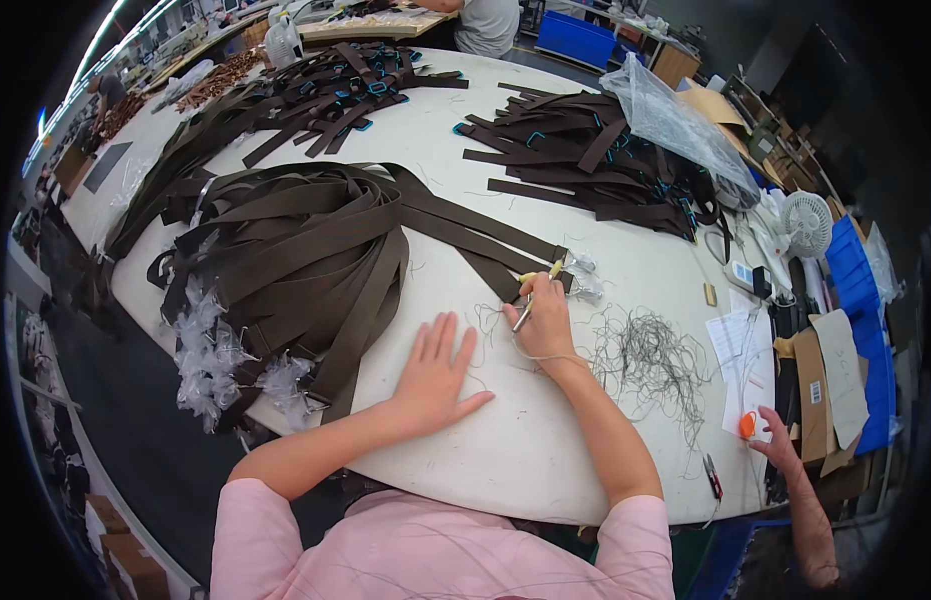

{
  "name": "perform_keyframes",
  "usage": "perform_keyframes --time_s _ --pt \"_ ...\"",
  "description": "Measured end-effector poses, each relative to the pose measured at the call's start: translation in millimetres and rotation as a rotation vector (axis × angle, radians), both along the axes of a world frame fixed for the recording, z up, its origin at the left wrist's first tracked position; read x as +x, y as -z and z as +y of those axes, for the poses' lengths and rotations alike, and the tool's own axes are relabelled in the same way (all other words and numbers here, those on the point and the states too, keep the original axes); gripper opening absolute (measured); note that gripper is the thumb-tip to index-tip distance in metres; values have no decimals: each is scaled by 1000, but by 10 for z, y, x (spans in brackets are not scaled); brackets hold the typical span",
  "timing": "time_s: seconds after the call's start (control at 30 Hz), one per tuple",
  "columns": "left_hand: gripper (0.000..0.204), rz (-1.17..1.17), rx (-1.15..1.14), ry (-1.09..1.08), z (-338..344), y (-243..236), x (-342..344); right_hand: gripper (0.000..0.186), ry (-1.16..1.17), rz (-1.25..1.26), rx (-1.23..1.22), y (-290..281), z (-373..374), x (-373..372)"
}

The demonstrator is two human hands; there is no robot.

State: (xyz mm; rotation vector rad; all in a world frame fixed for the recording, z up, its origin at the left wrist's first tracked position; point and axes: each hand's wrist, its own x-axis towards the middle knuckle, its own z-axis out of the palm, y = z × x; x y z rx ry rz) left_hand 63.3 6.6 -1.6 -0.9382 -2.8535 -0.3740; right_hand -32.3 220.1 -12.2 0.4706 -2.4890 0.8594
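Left hand lies flat on white table, fingers spread. Right hand pinches slim metal tool beside strap ends extending right from brown strap bundle. Judged partway: thread heap suggests some done; bundled straps, more left. Around: farther strap pile, white fan, co-worker's hand.

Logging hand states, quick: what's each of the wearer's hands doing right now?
Left hand: open, palm down on the white table, holding nothing visible.
Right hand: closed on a small yellow-and-metal tool.
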Motion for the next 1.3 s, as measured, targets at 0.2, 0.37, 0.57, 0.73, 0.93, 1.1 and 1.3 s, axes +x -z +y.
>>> perform_keyframes --time_s 0.2,0.37,0.57,0.73,0.93,1.1,1.3 --pt "44 -278 279 660 614 -33 -303 30 -81 -158 -202 -172 13 -299" --pt "27 -261 670 36 223 -423 -910 26 -81 -112 -268 -381 127 -115" --pt "42 -46 161 399 -350 -569 -867 32 -332 -8 -56 -556 -354 877" --pt "17 -35 202 289 -661 -343 -679 31 -285 -6 46 -176 -376 1379" --pt "11 258 234 311 -623 -281 -681 33 -96 0 218 -60 221 1109" --pt "11 108 251 429 -537 -107 -521 30 52 84 96 -55 470 886" --pt "8 -288 504 276 -489 -157 -622 31 -211 83 130 -240 -123 806"
